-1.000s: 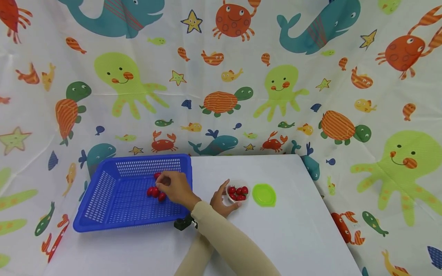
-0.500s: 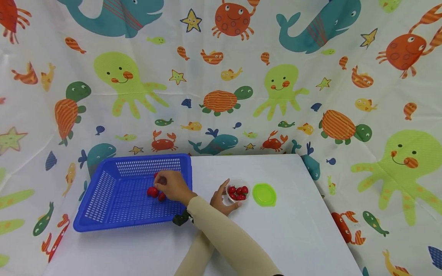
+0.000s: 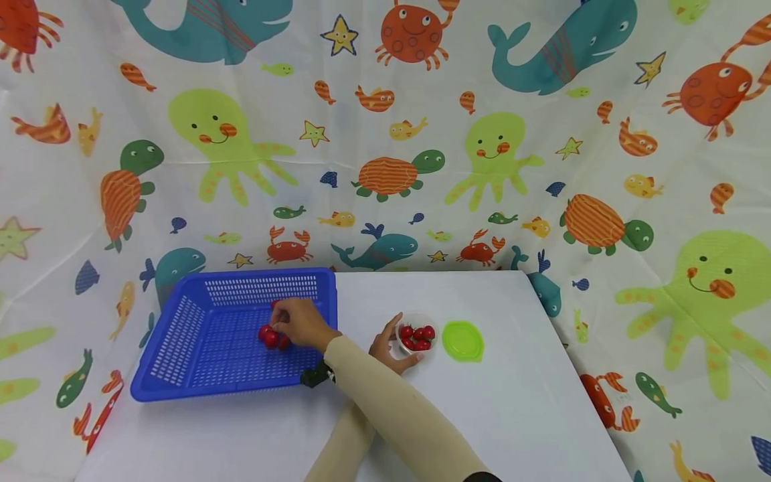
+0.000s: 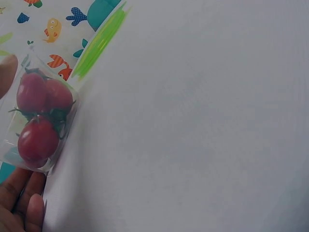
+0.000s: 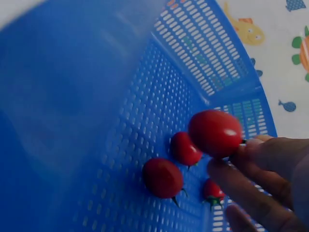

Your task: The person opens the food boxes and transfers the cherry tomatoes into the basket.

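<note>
A blue plastic basket [image 3: 217, 361] holds several loose cherry tomatoes [image 5: 162, 178]. Over it, my right hand [image 3: 302, 324] pinches one cherry tomato [image 5: 215, 134] near its stem end, lifted above the others in the right wrist view. My right forearm crosses over the left one. On the table my left hand [image 3: 390, 352] grips a small clear container [image 4: 8, 146], thumb on one side and fingers on the other. Red cherry tomatoes with green stems [image 4: 37, 141] fill part of it. Beside the container lies a bright green lid [image 3: 462, 341].
Everything stands on a white table [image 3: 518, 415]. A curtain [image 3: 373, 80] printed with sea animals hangs behind and at both sides. The basket's raised rim [image 3: 241, 391] runs under my right wrist, near a dark wrist camera [image 3: 316, 375].
My right hand has shifted slightly within the basket, and the tomatoes under it have moved a little closer together. My left hand and the container stay in place.
</note>
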The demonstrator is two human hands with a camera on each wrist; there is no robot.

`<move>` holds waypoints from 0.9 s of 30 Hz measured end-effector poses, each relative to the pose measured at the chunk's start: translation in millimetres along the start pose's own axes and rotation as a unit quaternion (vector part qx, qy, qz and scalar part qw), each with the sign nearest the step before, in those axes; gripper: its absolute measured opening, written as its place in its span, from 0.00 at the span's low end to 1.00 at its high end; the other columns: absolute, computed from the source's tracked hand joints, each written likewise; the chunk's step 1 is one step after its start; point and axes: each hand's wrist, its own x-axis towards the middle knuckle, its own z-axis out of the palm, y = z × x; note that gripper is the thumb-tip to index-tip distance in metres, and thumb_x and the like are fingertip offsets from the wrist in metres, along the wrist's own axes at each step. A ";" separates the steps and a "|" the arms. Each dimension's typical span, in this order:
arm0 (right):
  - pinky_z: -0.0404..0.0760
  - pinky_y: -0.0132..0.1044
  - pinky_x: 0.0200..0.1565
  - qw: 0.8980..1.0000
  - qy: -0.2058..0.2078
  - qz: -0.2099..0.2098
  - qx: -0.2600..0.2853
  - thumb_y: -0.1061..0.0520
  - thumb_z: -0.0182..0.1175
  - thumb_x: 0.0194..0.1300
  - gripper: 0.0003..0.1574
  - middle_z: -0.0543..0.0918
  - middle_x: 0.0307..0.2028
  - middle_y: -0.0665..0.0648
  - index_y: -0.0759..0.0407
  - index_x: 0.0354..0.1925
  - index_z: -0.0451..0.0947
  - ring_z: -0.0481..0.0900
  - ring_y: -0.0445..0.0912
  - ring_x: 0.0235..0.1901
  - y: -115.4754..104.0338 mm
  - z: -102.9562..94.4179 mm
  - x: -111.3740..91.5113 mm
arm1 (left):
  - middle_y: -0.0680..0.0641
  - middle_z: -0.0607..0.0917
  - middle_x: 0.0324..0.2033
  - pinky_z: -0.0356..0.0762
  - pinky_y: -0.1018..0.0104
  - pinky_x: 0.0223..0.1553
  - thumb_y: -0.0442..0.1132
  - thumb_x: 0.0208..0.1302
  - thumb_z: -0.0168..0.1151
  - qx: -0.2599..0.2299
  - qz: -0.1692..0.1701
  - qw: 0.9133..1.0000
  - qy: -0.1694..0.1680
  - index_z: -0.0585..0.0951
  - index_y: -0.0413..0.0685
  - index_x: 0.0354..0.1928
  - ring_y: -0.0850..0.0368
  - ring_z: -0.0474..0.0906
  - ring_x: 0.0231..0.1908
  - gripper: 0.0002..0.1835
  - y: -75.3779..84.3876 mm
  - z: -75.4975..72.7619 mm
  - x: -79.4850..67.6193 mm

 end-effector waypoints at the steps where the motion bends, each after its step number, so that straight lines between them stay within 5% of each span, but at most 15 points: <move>1: 0.77 0.21 0.37 1.000 -0.005 0.008 0.000 0.60 0.69 0.72 0.06 0.84 0.32 0.46 0.54 0.35 0.84 0.76 0.35 0.32 0.9 -0.3 0.8 | 0.47 0.76 0.72 0.77 0.42 0.69 0.56 0.56 0.82 -0.002 -0.002 1.000 -0.002 0.60 0.72 0.82 0.48 0.73 0.70 0.54 0.6 0.0 0.0; 9: 0.78 0.24 0.36 0.997 -0.025 0.071 0.002 0.61 0.70 0.71 0.09 0.83 0.30 0.46 0.53 0.32 0.84 0.77 0.37 0.31 9.7 1.2 5.3 | 0.46 0.74 0.74 0.77 0.41 0.69 0.55 0.58 0.80 0.006 -0.002 1.000 -0.014 0.59 0.70 0.82 0.46 0.73 0.71 0.54 -0.3 1.6 -0.1; 27: 0.80 0.26 0.39 0.996 -0.005 0.083 0.016 0.58 0.70 0.71 0.06 0.83 0.31 0.44 0.51 0.35 0.85 0.78 0.38 0.32 5.0 -8.8 -2.8 | 0.46 0.78 0.71 0.78 0.49 0.63 0.55 0.55 0.81 -0.008 0.029 1.000 0.004 0.60 0.71 0.82 0.49 0.74 0.67 0.55 -6.1 6.7 4.8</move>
